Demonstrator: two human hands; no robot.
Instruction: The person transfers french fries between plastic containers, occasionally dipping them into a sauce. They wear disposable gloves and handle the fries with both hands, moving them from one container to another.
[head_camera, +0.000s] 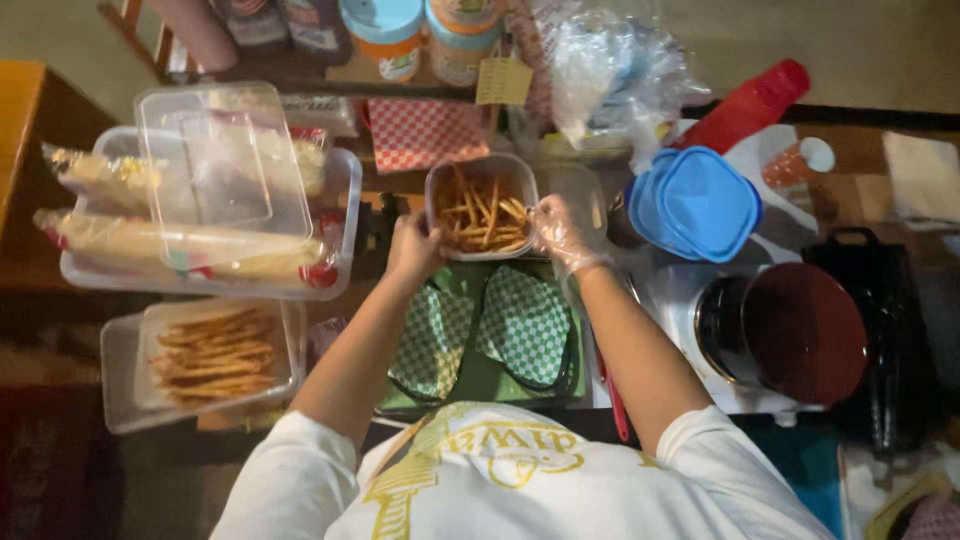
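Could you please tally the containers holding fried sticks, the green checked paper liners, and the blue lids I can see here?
Containers of fried sticks: 2, one in the hands, one at left
Green checked liners: 2
Blue lid stacks: 1
Total: 5

I see my right hand (560, 235) in a thin, glossy plastic glove; at twelve o'clock, the clear plastic tub (481, 207); below, matt checked paper (525, 322).

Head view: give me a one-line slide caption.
Left hand and clear-gloved right hand hold a clear square plastic tub of fries above two green checkered paper-lined trays.
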